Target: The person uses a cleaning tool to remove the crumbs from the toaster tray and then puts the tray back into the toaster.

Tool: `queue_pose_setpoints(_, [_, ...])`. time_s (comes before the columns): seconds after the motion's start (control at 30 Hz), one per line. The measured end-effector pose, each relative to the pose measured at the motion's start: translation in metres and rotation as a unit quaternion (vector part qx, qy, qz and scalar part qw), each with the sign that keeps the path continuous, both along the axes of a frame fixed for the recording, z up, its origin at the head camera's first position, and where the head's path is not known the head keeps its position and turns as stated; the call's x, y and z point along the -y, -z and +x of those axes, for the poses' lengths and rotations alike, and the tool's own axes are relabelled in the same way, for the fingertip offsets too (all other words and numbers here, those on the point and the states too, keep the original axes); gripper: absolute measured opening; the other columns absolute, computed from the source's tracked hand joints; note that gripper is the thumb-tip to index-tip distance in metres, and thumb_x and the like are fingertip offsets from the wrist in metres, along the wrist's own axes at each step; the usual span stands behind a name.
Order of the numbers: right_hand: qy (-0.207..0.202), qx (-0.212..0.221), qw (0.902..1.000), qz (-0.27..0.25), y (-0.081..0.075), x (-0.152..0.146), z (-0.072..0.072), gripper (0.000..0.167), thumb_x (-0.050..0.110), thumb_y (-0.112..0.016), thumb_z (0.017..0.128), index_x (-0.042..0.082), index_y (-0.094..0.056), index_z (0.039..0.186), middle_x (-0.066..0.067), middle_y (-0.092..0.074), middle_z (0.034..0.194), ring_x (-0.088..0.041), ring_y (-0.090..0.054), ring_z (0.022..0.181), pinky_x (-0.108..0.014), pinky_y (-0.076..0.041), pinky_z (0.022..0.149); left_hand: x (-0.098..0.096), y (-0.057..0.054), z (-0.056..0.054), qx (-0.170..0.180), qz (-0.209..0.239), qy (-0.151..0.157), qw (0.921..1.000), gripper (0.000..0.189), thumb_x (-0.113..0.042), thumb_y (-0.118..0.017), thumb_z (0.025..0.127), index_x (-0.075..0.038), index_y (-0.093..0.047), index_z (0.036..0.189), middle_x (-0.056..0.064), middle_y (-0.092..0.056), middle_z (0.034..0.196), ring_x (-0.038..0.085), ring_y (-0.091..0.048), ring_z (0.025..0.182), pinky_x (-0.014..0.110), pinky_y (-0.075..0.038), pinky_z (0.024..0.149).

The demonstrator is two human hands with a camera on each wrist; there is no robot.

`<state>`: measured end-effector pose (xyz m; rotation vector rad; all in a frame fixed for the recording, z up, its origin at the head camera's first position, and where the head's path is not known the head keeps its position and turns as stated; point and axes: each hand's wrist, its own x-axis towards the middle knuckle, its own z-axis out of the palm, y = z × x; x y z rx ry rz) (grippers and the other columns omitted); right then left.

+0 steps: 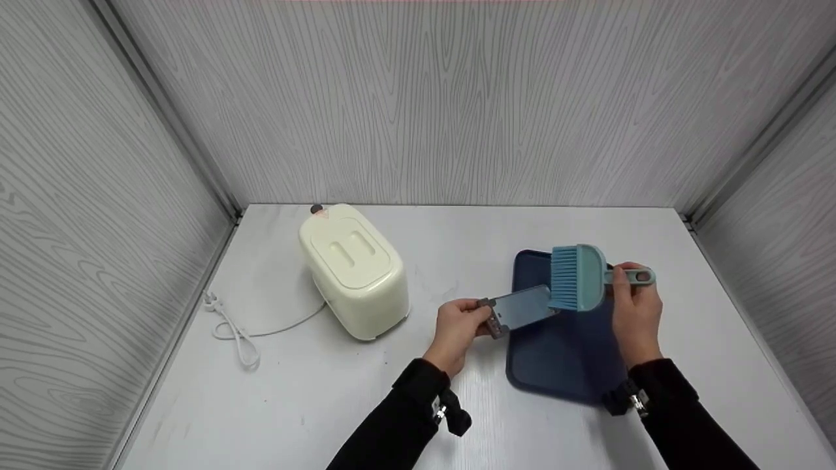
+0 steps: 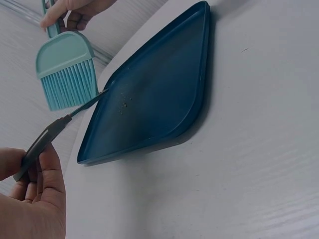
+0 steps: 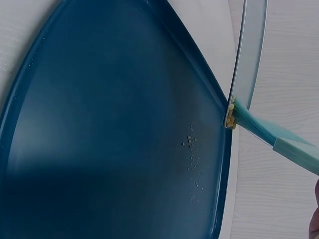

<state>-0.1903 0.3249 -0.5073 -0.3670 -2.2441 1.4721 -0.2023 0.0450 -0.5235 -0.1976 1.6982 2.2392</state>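
Observation:
My left hand (image 1: 455, 333) pinches the grey end of a flat, shiny crumb tray (image 1: 524, 307), which slants over the blue tray (image 1: 548, 365). My right hand (image 1: 637, 320) grips the handle of a light-blue hand brush (image 1: 590, 277). In the right wrist view, the brush bristles (image 3: 251, 121) press against the crumb tray's far end, where brownish crumbs (image 3: 230, 117) are gathered. Fine crumbs (image 3: 191, 142) also lie scattered on the blue tray below; the left wrist view shows them near its edge.
A cream toaster (image 1: 366, 287) with a lid stands on the white table (image 1: 313, 398) to the left. Its white cord (image 1: 287, 329) runs left to a looped bundle and plug (image 1: 212, 303). Wood-grain panels (image 1: 418, 98) enclose the back and sides.

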Motion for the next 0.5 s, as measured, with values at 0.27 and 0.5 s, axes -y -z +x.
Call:
queue_pose_setpoints(0.27, [0.026,-0.017,0.9995,-0.009,0.001,-0.003,0.000,0.043,0.039,-0.044,0.111,0.005,-0.049,0.136,-0.010,-0.061,0.114,-0.014,-0.056,0.100,-0.019,-0.043,0.081,-0.001,0.000,0.000,0.000,0.001,-0.004,1.0000,0.021,-0.001,-0.064,0.098,0.009,-0.069,0.116,0.017,-0.071,0.101,0.018,-0.072,0.078,0.031,-0.062,0.075])
queue_pose_setpoints(0.5, [0.037,-0.047,0.9969,-0.052,-0.009,0.003,0.002,0.036,0.036,-0.045,0.111,0.009,-0.049,0.133,-0.007,-0.058,0.107,-0.013,-0.055,0.095,-0.021,-0.044,0.079,-0.001,0.001,-0.001,0.000,0.000,-0.003,1.0000,0.023,-0.002,-0.065,0.097,0.009,-0.069,0.117,0.018,-0.071,0.102,0.018,-0.072,0.079,0.031,-0.061,0.076])
